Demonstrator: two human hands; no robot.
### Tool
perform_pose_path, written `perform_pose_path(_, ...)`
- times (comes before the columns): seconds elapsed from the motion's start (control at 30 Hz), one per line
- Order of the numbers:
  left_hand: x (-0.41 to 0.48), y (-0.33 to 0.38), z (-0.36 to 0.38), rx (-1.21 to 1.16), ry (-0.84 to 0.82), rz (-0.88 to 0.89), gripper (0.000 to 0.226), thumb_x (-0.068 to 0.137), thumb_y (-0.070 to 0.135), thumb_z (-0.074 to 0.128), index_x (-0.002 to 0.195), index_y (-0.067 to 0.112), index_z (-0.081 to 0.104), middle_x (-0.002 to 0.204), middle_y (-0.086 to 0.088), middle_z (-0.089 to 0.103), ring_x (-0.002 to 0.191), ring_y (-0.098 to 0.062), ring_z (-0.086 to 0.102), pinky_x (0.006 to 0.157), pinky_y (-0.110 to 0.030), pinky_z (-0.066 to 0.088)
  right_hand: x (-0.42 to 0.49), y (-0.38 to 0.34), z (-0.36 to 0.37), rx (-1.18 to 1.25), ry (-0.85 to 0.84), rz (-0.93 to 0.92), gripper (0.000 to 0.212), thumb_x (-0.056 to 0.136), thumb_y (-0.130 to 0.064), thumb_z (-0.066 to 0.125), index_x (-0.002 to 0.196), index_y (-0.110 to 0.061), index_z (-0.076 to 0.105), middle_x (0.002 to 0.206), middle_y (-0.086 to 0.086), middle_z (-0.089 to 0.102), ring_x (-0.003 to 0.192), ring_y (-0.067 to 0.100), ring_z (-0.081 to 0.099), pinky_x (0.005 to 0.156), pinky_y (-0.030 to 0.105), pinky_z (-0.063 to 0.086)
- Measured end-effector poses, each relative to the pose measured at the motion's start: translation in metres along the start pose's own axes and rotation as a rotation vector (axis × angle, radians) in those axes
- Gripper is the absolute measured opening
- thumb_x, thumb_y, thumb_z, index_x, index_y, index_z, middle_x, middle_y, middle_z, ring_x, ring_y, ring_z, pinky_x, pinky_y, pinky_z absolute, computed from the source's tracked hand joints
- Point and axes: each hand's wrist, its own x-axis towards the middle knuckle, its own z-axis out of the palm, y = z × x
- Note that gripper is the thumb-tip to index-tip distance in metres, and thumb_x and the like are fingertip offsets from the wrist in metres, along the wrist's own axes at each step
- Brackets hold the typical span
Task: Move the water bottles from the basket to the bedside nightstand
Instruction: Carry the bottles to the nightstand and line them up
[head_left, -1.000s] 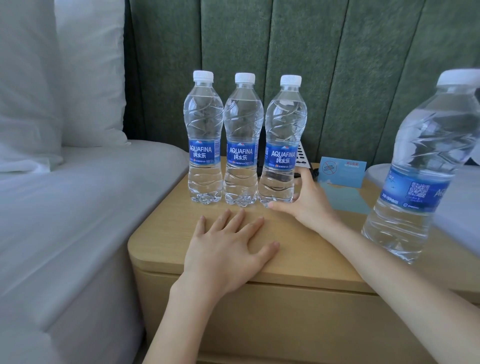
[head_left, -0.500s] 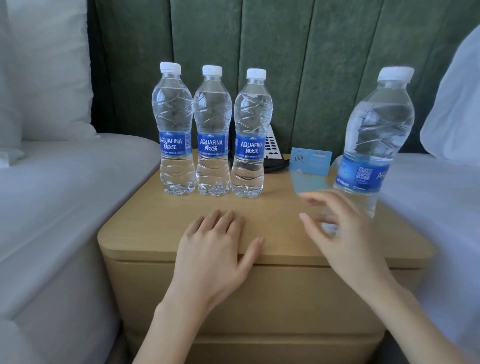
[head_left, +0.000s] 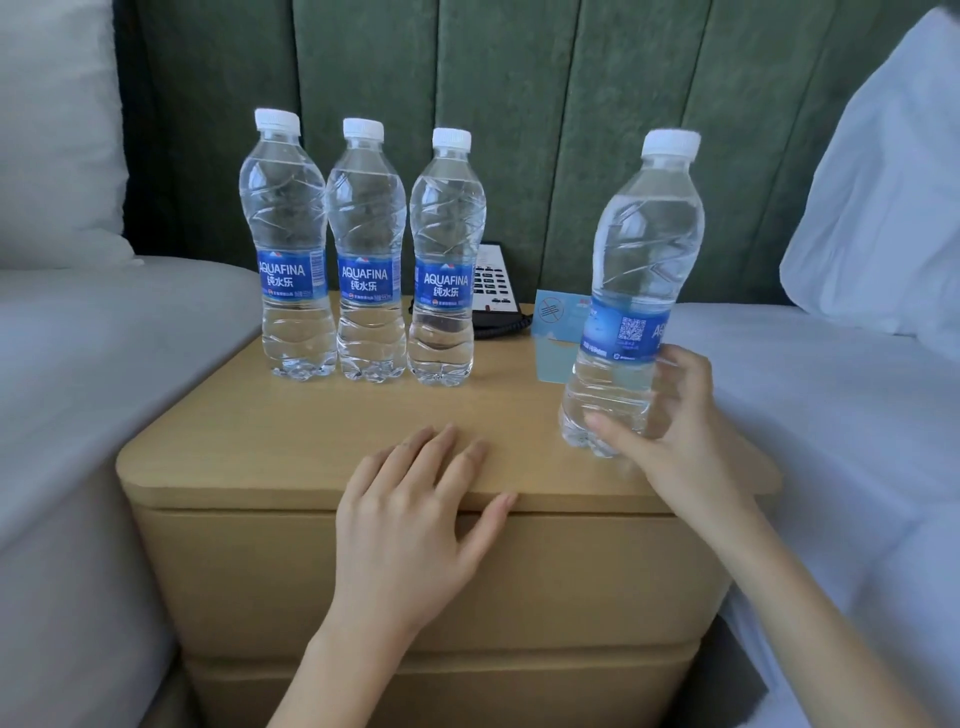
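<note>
Three clear water bottles with blue labels and white caps stand upright in a row at the back of the wooden nightstand (head_left: 291, 457): the left bottle (head_left: 288, 249), the middle bottle (head_left: 369, 254) and the right bottle (head_left: 447, 260). A fourth bottle (head_left: 639, 270) stands tilted near the nightstand's right front. My right hand (head_left: 670, 431) wraps around its lower part, thumb in front and fingers behind. My left hand (head_left: 415, 525) lies flat, fingers spread, on the nightstand's front edge. No basket is in view.
A black telephone (head_left: 493, 291) and a small blue card (head_left: 558, 322) sit at the back right of the nightstand. White beds flank it on both sides, with pillows (head_left: 883, 197) and a green padded headboard (head_left: 519, 130) behind.
My right hand moved from the third bottle in the row to the fourth bottle on the right and closed around its base. The view shifted right. My left hand stayed flat.
</note>
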Motion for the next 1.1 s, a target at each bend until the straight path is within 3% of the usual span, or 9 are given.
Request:
perform_pose_path(0.17, -0.005, 0.004, 0.001, -0.016, 0.051, -0.027, 0.043, 0.091, 0.049, 0.044, 0.106, 0.02, 0.07, 0.112, -0.001, 0.068, 0.107, -0.022, 0.063, 0.084, -0.034, 0.04, 0.015, 0.003, 0.01, 0.192, -0.161, 0.086, 0.067, 0.073, -0.012, 0.076, 0.112, -0.051, 0.037, 0.116, -0.025, 0.054, 0.101, -0.008, 0.057, 0.072, 0.016, 0.05)
perform_pose_path(0.3, -0.015, 0.006, 0.001, 0.013, 0.035, -0.027, 0.042, 0.092, 0.043, 0.042, 0.114, 0.017, 0.065, 0.118, -0.003, 0.064, 0.111, -0.024, 0.059, 0.093, -0.035, 0.036, 0.013, 0.002, 0.016, 0.175, -0.156, 0.112, 0.064, 0.076, -0.012, 0.073, 0.112, -0.051, 0.037, 0.118, -0.026, 0.051, 0.105, -0.012, 0.053, 0.073, 0.006, 0.045)
perform_pose_path(0.47, -0.017, 0.006, 0.0, 0.03, -0.002, -0.024, 0.042, 0.092, 0.041, 0.041, 0.116, 0.016, 0.064, 0.12, -0.004, 0.063, 0.113, -0.025, 0.058, 0.095, -0.036, 0.035, 0.009, -0.005, 0.018, 0.075, -0.139, 0.106, 0.07, 0.061, -0.041, 0.08, 0.111, -0.051, 0.032, 0.117, -0.03, 0.044, 0.095, -0.019, 0.051, 0.07, 0.003, 0.043)
perform_pose_path(0.53, -0.017, 0.006, -0.001, 0.028, -0.009, -0.029, 0.042, 0.092, 0.041, 0.042, 0.117, 0.016, 0.064, 0.12, -0.004, 0.063, 0.113, -0.025, 0.058, 0.096, -0.037, 0.035, 0.008, -0.007, 0.016, 0.118, -0.218, 0.13, 0.067, 0.062, -0.048, 0.076, 0.113, -0.052, 0.034, 0.12, -0.033, 0.044, 0.103, -0.019, 0.048, 0.077, 0.006, 0.043)
perform_pose_path(0.67, -0.016, 0.007, -0.001, 0.024, -0.024, -0.04, 0.042, 0.091, 0.041, 0.042, 0.118, 0.017, 0.063, 0.12, -0.003, 0.063, 0.114, -0.025, 0.057, 0.096, -0.037, 0.035, 0.01, -0.002, 0.005, 0.249, -0.372, 0.166, 0.069, 0.073, -0.024, 0.07, 0.13, -0.045, 0.037, 0.132, -0.024, 0.048, 0.124, -0.006, 0.042, 0.091, 0.015, 0.041)
perform_pose_path(0.73, -0.016, 0.007, -0.002, 0.021, -0.018, -0.043, 0.042, 0.091, 0.041, 0.042, 0.117, 0.017, 0.064, 0.12, -0.004, 0.063, 0.113, -0.025, 0.058, 0.096, -0.037, 0.035, 0.011, -0.002, 0.006, 0.253, -0.343, 0.183, 0.074, 0.07, -0.022, 0.076, 0.132, -0.037, 0.039, 0.129, -0.013, 0.054, 0.117, 0.0, 0.051, 0.092, 0.022, 0.043)
perform_pose_path(0.87, -0.016, 0.008, -0.002, 0.018, -0.015, -0.046, 0.042, 0.091, 0.041, 0.042, 0.116, 0.016, 0.064, 0.119, -0.004, 0.063, 0.113, -0.025, 0.058, 0.095, -0.037, 0.035, 0.009, -0.007, 0.013, 0.124, -0.263, 0.154, 0.08, 0.059, -0.041, 0.079, 0.129, -0.03, 0.042, 0.121, -0.018, 0.054, 0.108, -0.008, 0.05, 0.089, 0.022, 0.045)
perform_pose_path(1.0, -0.016, 0.008, -0.002, 0.016, -0.024, -0.046, 0.042, 0.091, 0.041, 0.042, 0.117, 0.016, 0.064, 0.12, -0.004, 0.063, 0.114, -0.025, 0.058, 0.096, -0.037, 0.035, 0.01, -0.004, 0.004, 0.246, -0.406, 0.146, 0.069, 0.08, -0.009, 0.067, 0.139, -0.028, 0.036, 0.136, -0.016, 0.049, 0.128, -0.001, 0.04, 0.102, 0.027, 0.037)
perform_pose_path(1.1, -0.016, 0.008, -0.002, 0.017, -0.012, -0.045, 0.042, 0.09, 0.041, 0.043, 0.117, 0.016, 0.063, 0.119, -0.004, 0.063, 0.113, -0.025, 0.058, 0.096, -0.037, 0.034, 0.011, -0.001, 0.003, 0.279, -0.368, 0.176, 0.073, 0.079, 0.001, 0.067, 0.14, -0.022, 0.035, 0.131, -0.001, 0.054, 0.118, 0.007, 0.053, 0.096, 0.026, 0.044)
